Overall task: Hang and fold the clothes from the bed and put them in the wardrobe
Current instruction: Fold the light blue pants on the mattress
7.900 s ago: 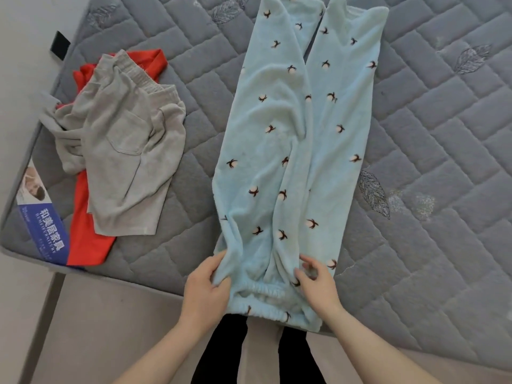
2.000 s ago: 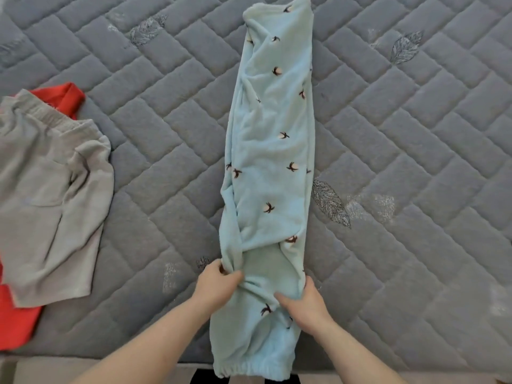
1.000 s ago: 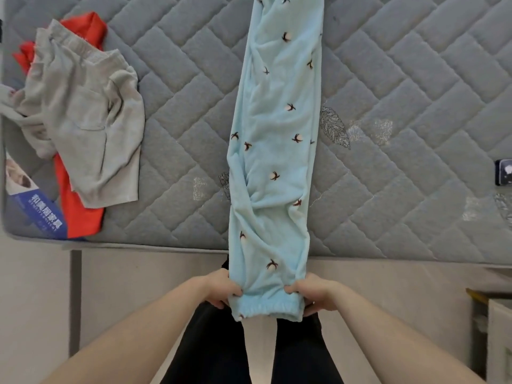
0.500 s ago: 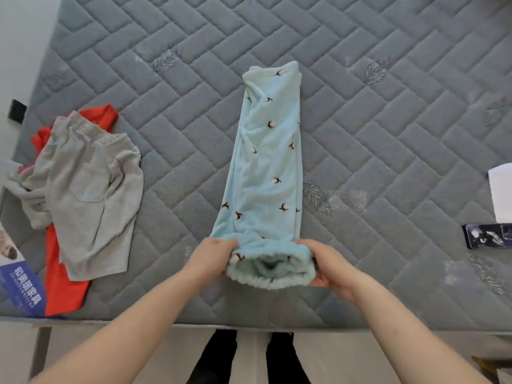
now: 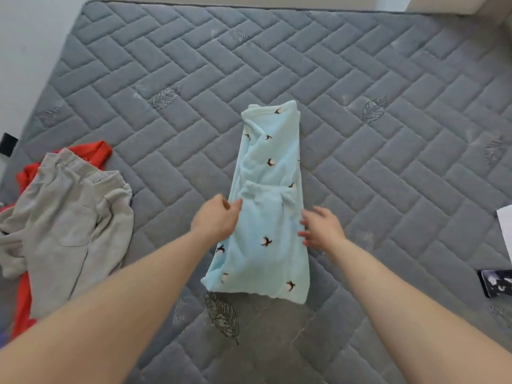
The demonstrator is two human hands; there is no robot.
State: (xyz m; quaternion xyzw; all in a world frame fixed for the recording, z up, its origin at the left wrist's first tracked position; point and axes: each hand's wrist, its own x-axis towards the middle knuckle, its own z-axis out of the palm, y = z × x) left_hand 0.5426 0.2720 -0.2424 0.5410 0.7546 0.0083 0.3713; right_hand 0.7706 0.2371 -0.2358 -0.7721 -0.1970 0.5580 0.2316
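Light blue fleece trousers (image 5: 266,217) with small dark bird prints lie on the grey quilted mattress (image 5: 388,162), folded lengthwise and with the waistband end laid forward over the legs. My left hand (image 5: 216,217) is at the fold's left edge, fingertips touching the cloth near the waistband. My right hand (image 5: 318,228) hovers at the right edge, blurred, fingers spread and holding nothing.
A grey garment (image 5: 69,223) lies crumpled on a red one (image 5: 94,153) at the mattress's left side. A dark phone (image 5: 497,282) and a white sheet (image 5: 505,231) sit at the right edge. A wall runs along the left.
Both hands carried the waistband end forward and laid it over the trouser legs, then let go. The camera view rose, showing more of the mattress.
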